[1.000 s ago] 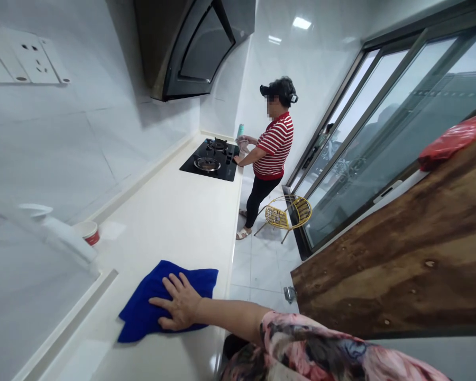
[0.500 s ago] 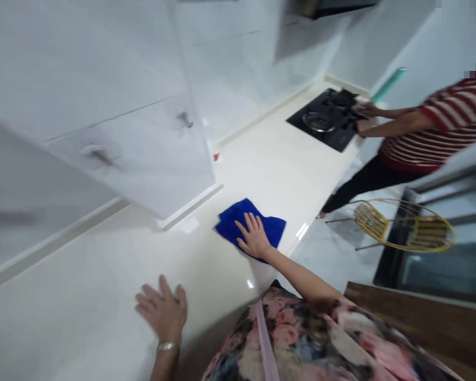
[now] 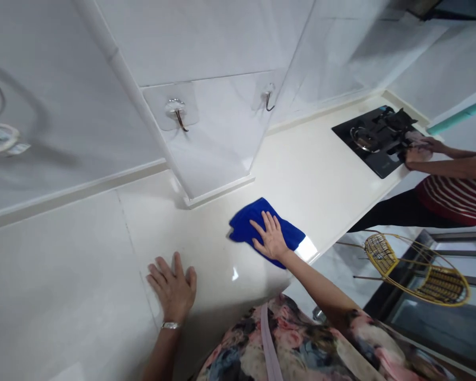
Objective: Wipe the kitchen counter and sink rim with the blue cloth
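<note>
A blue cloth (image 3: 244, 224) lies spread on the pale countertop (image 3: 301, 174), just in front of the pillar's base. My right hand (image 3: 273, 239) rests flat on top of it, fingers stretched and pressed to the fabric rather than wrapped around it. To the left, my left hand (image 3: 174, 288) is spread over the bare counter surface, palm down and holding nothing. A metal bracelet (image 3: 170, 325) circles that wrist.
A white pillar (image 3: 218, 153) with two hooks juts onto the counter. At the far right, another person's hands (image 3: 418, 148) work at a black gas stove (image 3: 375, 140). A yellow woven chair (image 3: 383, 254) stands on the floor beyond the counter edge.
The view has turned left, so the pillar and stove sit farther right in the picture. My right hand and the cloth lie slightly farther left relative to the pillar. Both hands stay spread.
</note>
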Available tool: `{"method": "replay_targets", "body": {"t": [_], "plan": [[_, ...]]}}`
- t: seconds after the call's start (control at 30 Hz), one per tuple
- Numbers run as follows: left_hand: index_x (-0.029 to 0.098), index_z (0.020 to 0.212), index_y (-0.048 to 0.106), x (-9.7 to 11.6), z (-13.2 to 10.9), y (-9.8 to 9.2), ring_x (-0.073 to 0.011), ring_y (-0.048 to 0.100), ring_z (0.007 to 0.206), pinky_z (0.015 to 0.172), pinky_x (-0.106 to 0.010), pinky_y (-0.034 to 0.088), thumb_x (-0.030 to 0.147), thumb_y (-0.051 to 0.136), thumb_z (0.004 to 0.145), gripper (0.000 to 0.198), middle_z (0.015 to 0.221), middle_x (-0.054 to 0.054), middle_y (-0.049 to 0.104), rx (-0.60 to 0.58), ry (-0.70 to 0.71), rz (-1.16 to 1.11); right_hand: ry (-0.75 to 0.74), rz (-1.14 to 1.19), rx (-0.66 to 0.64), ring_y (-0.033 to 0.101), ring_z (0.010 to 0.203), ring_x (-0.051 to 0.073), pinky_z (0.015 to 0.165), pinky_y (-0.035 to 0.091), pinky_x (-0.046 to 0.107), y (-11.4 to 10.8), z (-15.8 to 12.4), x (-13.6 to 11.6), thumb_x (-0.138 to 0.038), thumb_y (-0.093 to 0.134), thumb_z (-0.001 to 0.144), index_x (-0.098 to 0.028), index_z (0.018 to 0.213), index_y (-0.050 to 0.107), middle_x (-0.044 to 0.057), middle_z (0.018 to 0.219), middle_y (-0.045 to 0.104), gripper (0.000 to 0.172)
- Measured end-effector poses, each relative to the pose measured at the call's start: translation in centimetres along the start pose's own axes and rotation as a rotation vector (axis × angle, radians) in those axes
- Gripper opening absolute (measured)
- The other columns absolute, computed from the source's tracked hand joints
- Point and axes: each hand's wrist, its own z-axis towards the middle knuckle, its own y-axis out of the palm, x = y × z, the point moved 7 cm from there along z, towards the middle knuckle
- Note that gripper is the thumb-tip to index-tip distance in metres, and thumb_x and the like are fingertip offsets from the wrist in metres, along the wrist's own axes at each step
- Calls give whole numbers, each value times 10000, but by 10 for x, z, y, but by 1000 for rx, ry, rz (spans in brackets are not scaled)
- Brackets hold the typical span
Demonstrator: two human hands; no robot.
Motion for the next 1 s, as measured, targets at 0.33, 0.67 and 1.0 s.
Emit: {"method": "replay_targets", "body": {"t": [0.33, 0.67, 1.0], "plan": [[121, 1651, 350, 0, 1, 1, -481, -59, 1625, 1262, -759, 118, 349, 498, 1009, 698, 1780, -191, -91, -44, -24, 37, 293, -23, 213, 204, 1584, 422, 1255, 191, 638, -2, 145, 67, -469, 471, 985, -127, 1445, 537, 238, 1702, 288, 576], [100, 1616, 420, 0, 4, 0, -472, -51, 1628, 1264, -736, 143, 374, 463, 1033, 646, 1769, -254, 15, -17, -7, 99, 214, 117, 259, 250, 1582, 387, 1272, 199, 587, -8, 151, 64, -397, 503, 919, -73, 1373, 565, 274, 1669, 344, 561], [113, 1616, 425, -1, 3, 5, -490, -29, 1623, 1253, -747, 138, 364, 500, 1013, 657, 1762, -262, 86, 6, -50, 64, -41, 152, 87, 144, 1625, 406, 1302, 130, 593, 17, 81, -92, -393, 560, 949, -98, 1600, 428, 226, 1746, 203, 727]]}}
